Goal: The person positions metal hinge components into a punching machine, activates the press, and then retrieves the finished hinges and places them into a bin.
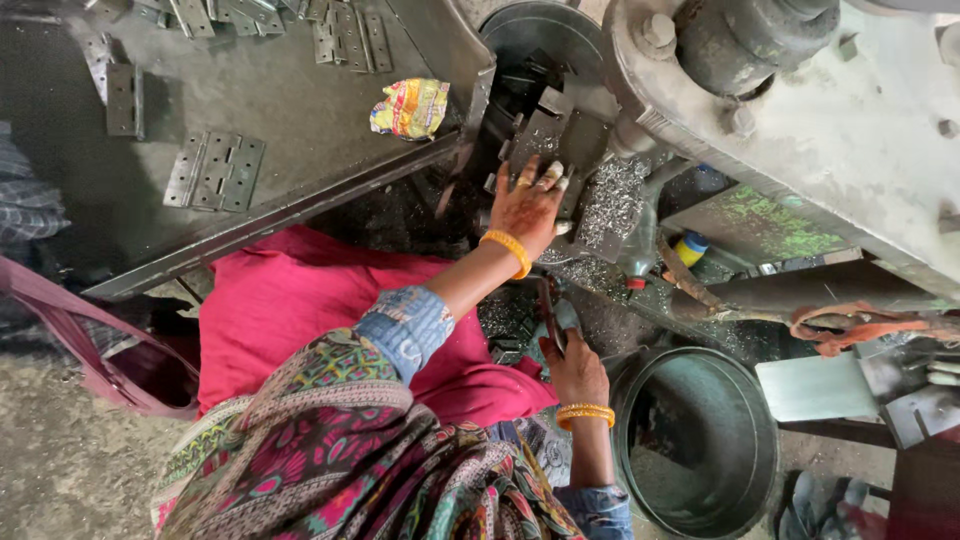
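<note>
Patterned cloth [330, 450] over the shoulder sits closest, with the pink fabric [300, 300] of the lap beyond it. From there the left hand [527, 205] reaches toward twelve o'clock, fingers spread flat against a dark metal block [545, 135] in the machine's jaws, amid loose metal shavings [610, 200]. At five o'clock from it, the right hand [575, 370] is curled around a dark lever handle [548, 305]. If that lever moves while the spread fingers lie on the block, they could be pinched. The swarf could cut bare skin, and the orange bangle [508, 250] could snag. Finished hinges [215, 172] lie on the steel tray [300, 110] at ten o'clock; a round metal bucket [695, 440] stands at four o'clock.
</note>
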